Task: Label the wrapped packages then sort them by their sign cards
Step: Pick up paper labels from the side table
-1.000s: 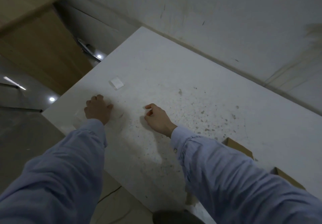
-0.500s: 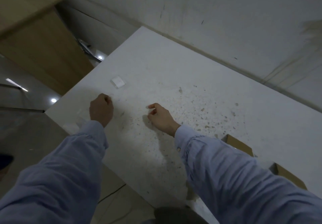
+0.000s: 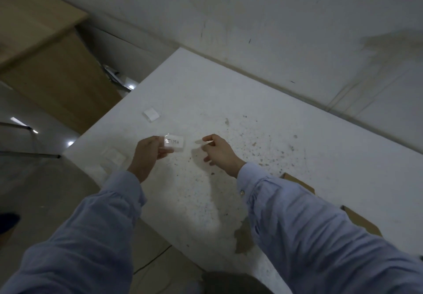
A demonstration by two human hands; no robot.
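label [image 3: 175, 143], left edge pinched in left hand [image 3: 147, 155], right hand [image 3: 218, 151] near

The table [image 3: 229, 92] was white, speckled with brown and grey flecks. The label [image 3: 175, 143] was white with dark lettering, the small card [image 3: 151, 114] plain white, the strip [image 3: 202, 142] pale. The sleeves [image 3: 96, 225] were light blue, the boxes [image 3: 299, 182] brown, the cabinet [image 3: 50, 69] tan, the wall [image 3: 274, 19] off-white and stained.
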